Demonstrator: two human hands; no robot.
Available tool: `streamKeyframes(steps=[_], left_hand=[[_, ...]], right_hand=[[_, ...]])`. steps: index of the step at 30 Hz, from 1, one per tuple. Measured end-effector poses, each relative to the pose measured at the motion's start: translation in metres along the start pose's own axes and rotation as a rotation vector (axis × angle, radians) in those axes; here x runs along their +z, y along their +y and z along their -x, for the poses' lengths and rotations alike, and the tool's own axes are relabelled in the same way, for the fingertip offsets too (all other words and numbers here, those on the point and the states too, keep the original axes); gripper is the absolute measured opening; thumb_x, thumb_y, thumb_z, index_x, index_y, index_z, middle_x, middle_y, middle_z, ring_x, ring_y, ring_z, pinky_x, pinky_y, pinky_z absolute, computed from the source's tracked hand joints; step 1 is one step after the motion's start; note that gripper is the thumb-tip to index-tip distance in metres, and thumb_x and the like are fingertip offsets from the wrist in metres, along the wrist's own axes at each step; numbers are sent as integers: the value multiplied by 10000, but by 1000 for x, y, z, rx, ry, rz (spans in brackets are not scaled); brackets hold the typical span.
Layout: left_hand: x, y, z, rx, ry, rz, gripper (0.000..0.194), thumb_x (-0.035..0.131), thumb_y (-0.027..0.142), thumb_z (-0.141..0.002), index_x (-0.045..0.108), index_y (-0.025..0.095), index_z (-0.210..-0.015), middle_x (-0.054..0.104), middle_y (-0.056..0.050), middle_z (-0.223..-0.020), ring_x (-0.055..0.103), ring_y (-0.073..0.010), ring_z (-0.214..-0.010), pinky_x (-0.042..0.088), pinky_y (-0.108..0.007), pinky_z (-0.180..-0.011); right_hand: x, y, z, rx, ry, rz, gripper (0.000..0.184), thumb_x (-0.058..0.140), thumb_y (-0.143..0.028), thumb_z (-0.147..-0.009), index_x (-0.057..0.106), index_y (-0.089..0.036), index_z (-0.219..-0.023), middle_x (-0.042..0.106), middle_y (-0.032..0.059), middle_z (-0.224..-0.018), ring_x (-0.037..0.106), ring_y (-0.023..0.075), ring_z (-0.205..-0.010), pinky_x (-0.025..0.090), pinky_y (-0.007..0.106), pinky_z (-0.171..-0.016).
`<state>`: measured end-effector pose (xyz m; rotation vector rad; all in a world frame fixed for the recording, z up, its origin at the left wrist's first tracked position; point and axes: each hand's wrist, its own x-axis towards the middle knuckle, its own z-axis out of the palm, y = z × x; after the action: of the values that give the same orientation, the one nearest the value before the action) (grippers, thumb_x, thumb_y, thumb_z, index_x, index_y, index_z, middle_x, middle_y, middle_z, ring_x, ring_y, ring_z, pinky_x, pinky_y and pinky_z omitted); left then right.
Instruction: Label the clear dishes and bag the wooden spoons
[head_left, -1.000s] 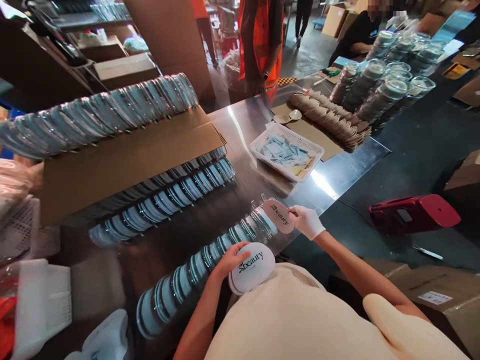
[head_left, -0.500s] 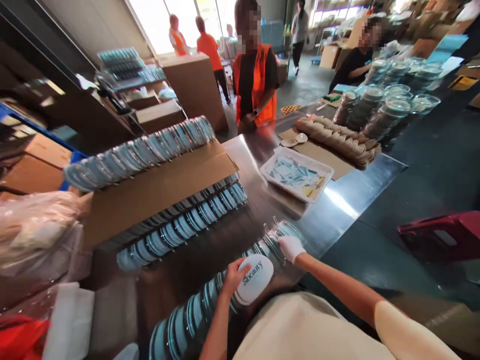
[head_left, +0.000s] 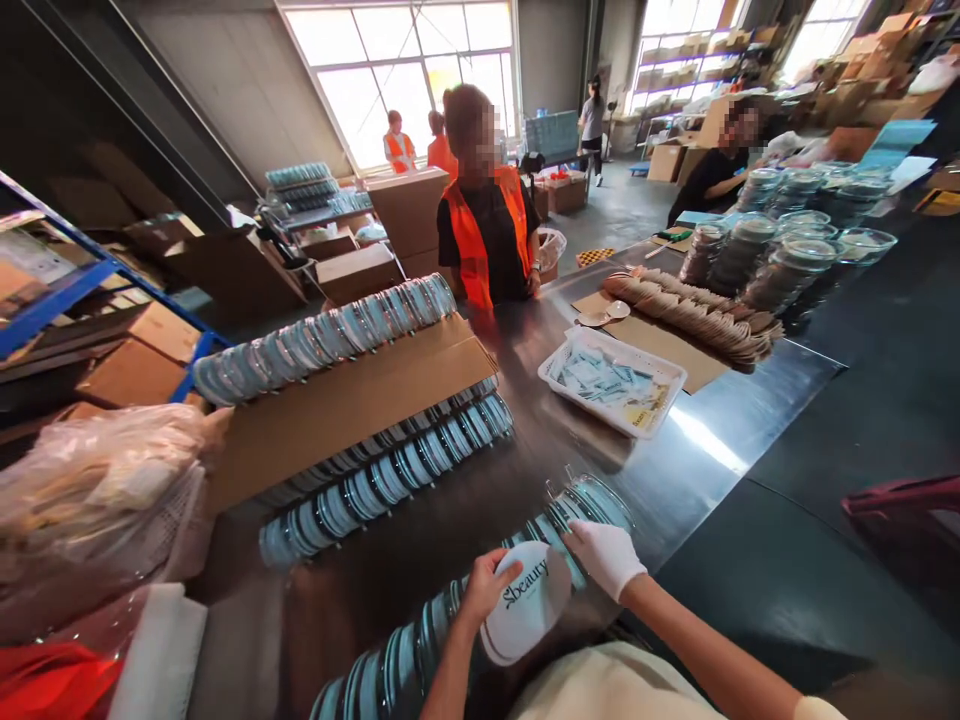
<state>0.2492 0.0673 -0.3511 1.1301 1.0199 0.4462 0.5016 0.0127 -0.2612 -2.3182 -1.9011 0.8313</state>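
My bare left hand [head_left: 486,588] grips a stack of white oval cards printed "Sbeauty" [head_left: 527,604], held near my chest. My right hand [head_left: 604,553] wears a white glove and rests with fingers curled on the near row of clear round cases [head_left: 420,630] that lies fanned along the steel table [head_left: 697,440]. Its fingertips touch the cases at the row's far end [head_left: 592,500]. Whether it holds anything is hidden.
Two more rows of round cases [head_left: 390,470] lie beside and on a flat cardboard box [head_left: 345,400]. A white tray of sachets [head_left: 611,380], a row of brown cards [head_left: 697,315] and stacked clear lids [head_left: 780,255] stand farther off. A person in an orange vest [head_left: 484,230] stands across the table.
My right hand no longer holds up a single "Sbeauty" card; it has come down onto the end of the near row. The view has tilted up.
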Motion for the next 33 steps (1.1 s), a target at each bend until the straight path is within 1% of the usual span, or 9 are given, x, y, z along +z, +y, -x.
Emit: streamKeyframes(steps=[2, 5, 8, 11, 15, 18, 22, 28, 33], left_hand=[[1, 5, 2, -4, -117, -24, 721, 837, 781, -587, 763, 105, -825, 659, -25, -707, 509, -136, -644, 382, -256, -632], [6, 8, 12, -22, -235, -69, 652, 839, 740, -599, 734, 113, -744, 585, 6, -657, 439, -116, -637, 324, -245, -619], [8, 9, 29, -53, -207, -171, 581, 849, 680, -599, 681, 126, -648, 528, 22, -603, 412, -113, -627, 305, -242, -606], [-2, 9, 50, -85, -255, -189, 567, 808, 667, -681, 741, 116, -797, 625, -9, -678, 500, -143, -658, 368, -248, -621], [-32, 0, 81, -57, -329, -114, 626, 842, 583, -725, 756, 142, -1161, 766, -97, -1081, 667, -232, -948, 512, -301, -846], [-51, -13, 99, -96, -236, -14, 691, 871, 590, -689, 734, 134, -1190, 775, -117, -1081, 696, -244, -948, 545, -322, -860], [-70, -20, 97, -114, -48, 65, 701, 874, 623, -651, 739, 127, -1128, 788, -116, -1012, 718, -252, -890, 573, -338, -816], [-77, -19, 59, 12, 100, -90, 557, 859, 548, -636, 790, 134, -1002, 798, -88, -929, 713, -239, -835, 569, -320, -777], [-72, -35, 49, 39, 127, -121, 526, 837, 535, -676, 811, 138, -1020, 811, -93, -940, 725, -238, -843, 575, -320, -802]], right_hand=[[-4, -23, 2, -189, -8, 64, 393, 554, -375, -969, 721, -276, -1311, 776, 113, -1162, 726, 294, -1105, 540, 366, -915], [-6, -49, 1, -384, -177, 185, 280, 624, -303, -893, 814, -281, -1098, 802, 73, -1041, 734, 270, -1044, 519, 310, -872], [-2, -61, 3, -368, -254, 218, 259, 617, -284, -877, 830, -265, -1025, 806, 73, -1006, 747, 258, -982, 509, 287, -801], [2, -51, 13, -258, -257, 152, 263, 612, -288, -880, 823, -247, -1031, 804, 81, -1005, 749, 258, -954, 508, 284, -765], [2, 1, 46, -58, -109, -159, 293, 609, -208, -852, 802, -223, -1073, 801, 49, -1029, 741, 225, -952, 533, 279, -827], [1, 36, 71, 121, 182, -288, 248, 585, -200, -851, 798, -189, -977, 797, 58, -997, 736, 222, -940, 543, 296, -881], [5, 26, 74, 221, 406, -211, 252, 554, -252, -889, 781, -174, -968, 791, 80, -995, 728, 223, -945, 523, 293, -876], [-26, -35, 47, 275, 93, 93, 270, 518, -215, -916, 779, -190, -980, 793, 95, -1030, 731, 231, -988, 480, 271, -819], [-50, -51, 18, 252, -146, 202, 324, 506, -181, -920, 802, -122, -1040, 776, 200, -1071, 739, 293, -1045, 522, 315, -847]])
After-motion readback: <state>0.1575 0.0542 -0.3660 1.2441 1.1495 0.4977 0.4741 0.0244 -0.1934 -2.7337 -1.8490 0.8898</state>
